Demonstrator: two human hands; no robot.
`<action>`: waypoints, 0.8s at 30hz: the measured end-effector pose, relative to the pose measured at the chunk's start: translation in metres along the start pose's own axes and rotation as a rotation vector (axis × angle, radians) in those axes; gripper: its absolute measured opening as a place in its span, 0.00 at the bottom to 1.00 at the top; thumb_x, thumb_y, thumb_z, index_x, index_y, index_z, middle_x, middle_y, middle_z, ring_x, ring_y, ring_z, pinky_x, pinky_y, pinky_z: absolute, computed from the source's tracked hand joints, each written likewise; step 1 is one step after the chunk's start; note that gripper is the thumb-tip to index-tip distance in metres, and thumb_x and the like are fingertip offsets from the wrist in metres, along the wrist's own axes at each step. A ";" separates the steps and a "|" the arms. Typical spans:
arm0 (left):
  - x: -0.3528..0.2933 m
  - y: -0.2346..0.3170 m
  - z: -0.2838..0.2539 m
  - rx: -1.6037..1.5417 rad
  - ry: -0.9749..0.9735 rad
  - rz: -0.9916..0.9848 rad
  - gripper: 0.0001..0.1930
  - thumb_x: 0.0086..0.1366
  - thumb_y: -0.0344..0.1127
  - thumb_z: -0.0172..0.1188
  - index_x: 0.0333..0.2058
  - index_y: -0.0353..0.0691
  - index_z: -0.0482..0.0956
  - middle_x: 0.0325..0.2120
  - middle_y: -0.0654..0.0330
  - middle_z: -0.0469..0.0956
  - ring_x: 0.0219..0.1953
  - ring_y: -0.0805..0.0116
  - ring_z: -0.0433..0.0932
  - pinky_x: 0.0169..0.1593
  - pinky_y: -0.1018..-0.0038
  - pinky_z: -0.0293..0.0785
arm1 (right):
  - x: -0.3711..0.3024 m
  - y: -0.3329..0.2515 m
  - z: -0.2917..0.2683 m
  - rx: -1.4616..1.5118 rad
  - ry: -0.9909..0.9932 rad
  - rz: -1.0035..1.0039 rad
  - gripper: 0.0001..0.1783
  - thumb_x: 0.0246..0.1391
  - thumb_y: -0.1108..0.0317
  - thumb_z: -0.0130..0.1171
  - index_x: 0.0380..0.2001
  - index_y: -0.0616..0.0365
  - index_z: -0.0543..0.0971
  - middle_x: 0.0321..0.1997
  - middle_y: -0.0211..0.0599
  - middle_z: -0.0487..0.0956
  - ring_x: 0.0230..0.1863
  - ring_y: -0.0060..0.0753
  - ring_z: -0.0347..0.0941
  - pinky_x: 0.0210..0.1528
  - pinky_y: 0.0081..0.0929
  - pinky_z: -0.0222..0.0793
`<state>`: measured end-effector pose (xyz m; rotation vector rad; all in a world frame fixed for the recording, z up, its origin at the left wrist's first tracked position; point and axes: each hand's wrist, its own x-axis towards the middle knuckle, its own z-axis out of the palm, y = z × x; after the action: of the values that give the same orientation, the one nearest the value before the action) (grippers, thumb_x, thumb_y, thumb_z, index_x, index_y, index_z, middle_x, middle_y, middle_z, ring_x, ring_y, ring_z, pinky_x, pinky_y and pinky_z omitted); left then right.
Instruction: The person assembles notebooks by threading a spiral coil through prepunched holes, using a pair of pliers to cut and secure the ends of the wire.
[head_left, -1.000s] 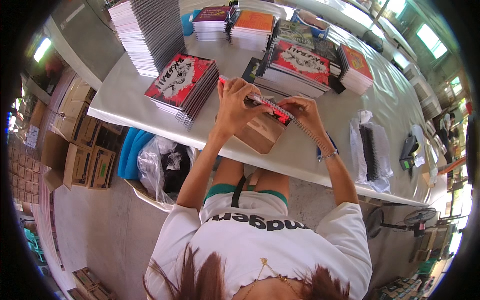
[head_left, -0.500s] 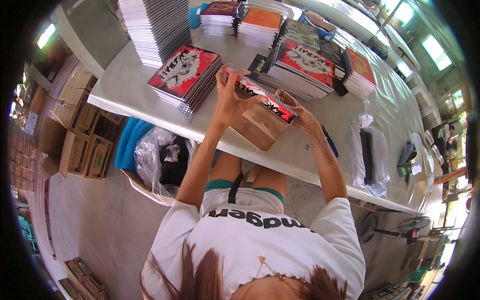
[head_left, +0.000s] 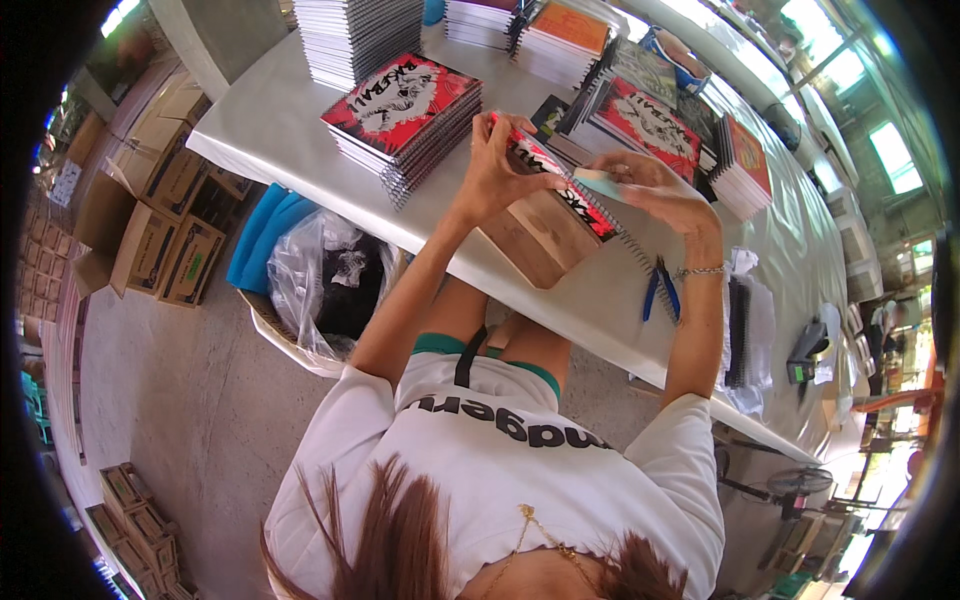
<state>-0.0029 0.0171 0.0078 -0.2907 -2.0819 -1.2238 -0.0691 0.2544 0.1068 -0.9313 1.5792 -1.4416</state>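
Observation:
My left hand (head_left: 492, 180) grips a red, black and white notebook (head_left: 553, 178), tilted against a wooden block (head_left: 545, 238) at the table's near edge. Along the notebook's upper edge runs a wire spiral (head_left: 636, 252), whose loose end sticks out past the right corner. Pinched in my right hand (head_left: 668, 196) is a small pale teal block (head_left: 597, 183), held beside the notebook's spiral edge; its material is unclear. Blue-handled pliers (head_left: 660, 288) lie on the table below my right wrist. To the left sits a stack of red spiral notebooks (head_left: 402, 105).
A tall stack of notebooks (head_left: 358, 45) stands at the back left. Several more stacks, with orange notebooks (head_left: 567, 35) and red notebooks (head_left: 645, 120), fill the far side. Black coils in plastic (head_left: 741, 330) lie at right. A plastic-lined box (head_left: 300, 340) stands on the floor.
My right hand has come away from the notebook's right end and now holds the pale teal block near the spiral. The coil and pliers, formerly partly behind my forearm, show more fully.

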 end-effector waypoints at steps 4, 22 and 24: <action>0.000 -0.004 -0.001 -0.020 0.040 0.024 0.40 0.36 0.49 0.80 0.46 0.39 0.69 0.44 0.57 0.68 0.50 0.56 0.60 0.57 0.63 0.61 | 0.010 0.002 0.000 -0.326 0.173 0.194 0.31 0.55 0.49 0.62 0.55 0.59 0.72 0.53 0.35 0.75 0.54 0.26 0.70 0.58 0.26 0.64; 0.011 -0.007 -0.017 -0.063 -0.041 -0.013 0.36 0.37 0.45 0.81 0.41 0.39 0.69 0.36 0.57 0.65 0.41 0.61 0.64 0.46 0.69 0.67 | 0.051 -0.002 0.002 -0.596 0.255 0.195 0.24 0.49 0.58 0.67 0.48 0.59 0.78 0.45 0.29 0.78 0.49 0.24 0.70 0.52 0.26 0.66; 0.002 -0.004 -0.018 -0.147 -0.081 -0.042 0.33 0.40 0.41 0.80 0.41 0.39 0.69 0.37 0.60 0.66 0.45 0.61 0.64 0.49 0.68 0.64 | 0.032 -0.014 0.016 -0.494 0.158 0.075 0.26 0.49 0.54 0.67 0.48 0.58 0.77 0.46 0.30 0.78 0.47 0.23 0.72 0.49 0.24 0.66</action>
<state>0.0016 -0.0003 0.0117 -0.3711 -2.0791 -1.4154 -0.0678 0.2174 0.1177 -1.0366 2.1212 -1.1112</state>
